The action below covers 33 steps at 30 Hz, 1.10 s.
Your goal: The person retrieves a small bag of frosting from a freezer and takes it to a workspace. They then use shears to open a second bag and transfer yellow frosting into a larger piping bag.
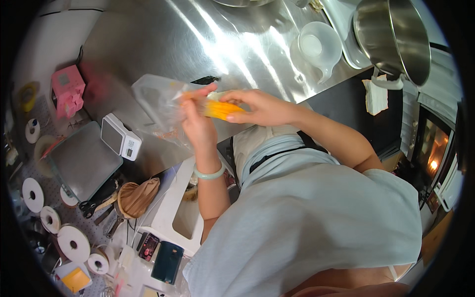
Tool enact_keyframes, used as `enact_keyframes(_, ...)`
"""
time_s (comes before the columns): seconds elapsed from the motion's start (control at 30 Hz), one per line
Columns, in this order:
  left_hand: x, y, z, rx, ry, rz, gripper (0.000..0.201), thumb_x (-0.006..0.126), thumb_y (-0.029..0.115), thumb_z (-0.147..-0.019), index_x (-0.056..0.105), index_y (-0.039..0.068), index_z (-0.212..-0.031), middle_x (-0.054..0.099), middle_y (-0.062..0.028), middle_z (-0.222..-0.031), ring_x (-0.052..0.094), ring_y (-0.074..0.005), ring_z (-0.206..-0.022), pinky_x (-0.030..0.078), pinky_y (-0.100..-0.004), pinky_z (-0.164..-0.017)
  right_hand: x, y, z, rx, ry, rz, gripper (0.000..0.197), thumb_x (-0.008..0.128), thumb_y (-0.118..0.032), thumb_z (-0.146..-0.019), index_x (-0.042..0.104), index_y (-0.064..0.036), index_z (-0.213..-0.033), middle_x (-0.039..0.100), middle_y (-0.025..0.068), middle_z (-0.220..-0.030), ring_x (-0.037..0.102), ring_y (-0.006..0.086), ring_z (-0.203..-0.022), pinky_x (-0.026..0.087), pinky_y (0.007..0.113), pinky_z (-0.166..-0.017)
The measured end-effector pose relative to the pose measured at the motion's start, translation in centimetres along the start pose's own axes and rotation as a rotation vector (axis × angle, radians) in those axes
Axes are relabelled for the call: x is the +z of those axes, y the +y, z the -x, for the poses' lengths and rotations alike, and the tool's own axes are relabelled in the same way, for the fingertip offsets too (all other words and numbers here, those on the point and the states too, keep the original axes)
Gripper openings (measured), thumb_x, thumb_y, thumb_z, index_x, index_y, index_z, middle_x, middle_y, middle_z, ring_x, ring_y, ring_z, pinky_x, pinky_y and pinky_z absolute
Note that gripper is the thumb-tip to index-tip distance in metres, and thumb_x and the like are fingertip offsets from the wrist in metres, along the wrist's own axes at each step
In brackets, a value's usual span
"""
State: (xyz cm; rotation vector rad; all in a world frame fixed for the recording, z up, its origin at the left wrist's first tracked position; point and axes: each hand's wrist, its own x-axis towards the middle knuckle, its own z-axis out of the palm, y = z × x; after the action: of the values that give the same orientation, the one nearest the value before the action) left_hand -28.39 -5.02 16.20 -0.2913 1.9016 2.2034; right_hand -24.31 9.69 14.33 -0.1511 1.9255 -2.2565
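Over the steel worktop [217, 44], my left hand [199, 121] is closed on a clear plastic bag [156, 91], which spreads out to its left. A bright yellow-orange bundle [221, 110] lies between my two hands, and its exact kind cannot be made out. My right hand [257, 106] pinches that bundle between thumb and fingers at its right end. The bundle's left end meets my left hand and the bag, where blur hides whether it is inside. Just behind my hands, a small dark item [205, 79] rests on the worktop.
A translucent measuring jug [319, 47] and a steel pot [391, 39] stand far right. On the left are a digital scale [120, 136], a pink box-shaped device [68, 91], a glass tray [86, 158], scissors [91, 208] and several white spools [74, 242]. A phone [148, 246] lies nearer.
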Motion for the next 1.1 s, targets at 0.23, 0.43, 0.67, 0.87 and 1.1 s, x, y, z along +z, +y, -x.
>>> enact_keyframes(0.23,2.0,0.0,0.4,-0.113,0.223,-0.078,0.038,0.035,0.031,-0.098,0.052,0.001,-0.082,0.063,-0.0179,-0.085,0.06,-0.0301,-0.092,0.042,-0.039,-0.089,0.4,-0.7,-3.3,0.199,-0.353,-0.009,0.028,0.04,-0.018,-0.095,0.052,0.0033,-0.08,0.056,0.0137,-0.068,0.055,0.0243,-0.061,0.043,0.036,-0.059)
enact_keyframes(0.43,0.1,-0.4,-3.6,-0.016,0.339,0.101,0.031,0.038,0.024,-0.096,0.045,0.004,-0.074,0.057,-0.0155,-0.071,0.06,-0.0376,-0.09,0.041,-0.0468,-0.094,0.0,-0.4,-1.3,0.318,-0.295,-0.084,0.033,0.042,-0.024,-0.095,0.05,0.003,-0.077,0.052,0.0117,-0.06,0.052,0.0215,-0.055,0.041,0.035,-0.054)
enact_keyframes(0.67,1.8,-1.7,-7.0,-0.058,0.118,0.16,0.028,0.038,0.022,-0.096,0.045,0.003,-0.076,0.059,-0.0174,-0.074,0.061,-0.0373,-0.083,0.043,-0.0473,-0.091,-2.0,2.0,-2.2,0.204,-0.003,-0.064,0.028,0.044,-0.022,-0.094,0.05,0.0025,-0.082,0.048,0.0086,-0.062,0.044,0.0174,-0.057,0.039,0.032,-0.056)
enact_keyframes(0.87,2.2,-2.1,-8.0,-0.077,0.054,0.186,0.024,0.039,0.017,-0.093,0.047,0.002,-0.076,0.061,-0.019,-0.078,0.062,-0.0355,-0.084,0.043,-0.0443,-0.092,-1.9,2.5,-1.2,0.239,0.058,0.048,0.027,0.046,-0.021,-0.093,0.051,0.0021,-0.081,0.047,0.0074,-0.065,0.044,0.0148,-0.062,0.038,0.033,-0.059)
enact_keyframes(1.1,1.6,-3.1,-5.2,0.063,-0.086,-0.022,0.031,0.033,0.022,-0.097,0.053,0.0,-0.086,0.062,-0.0203,-0.095,0.061,-0.0295,-0.088,0.044,-0.0387,-0.091,-2.9,0.5,-0.7,0.223,-0.043,0.082,0.023,0.047,-0.022,-0.092,0.055,0.0003,-0.092,0.06,0.0071,-0.08,0.052,0.0154,-0.071,0.043,0.032,-0.067)
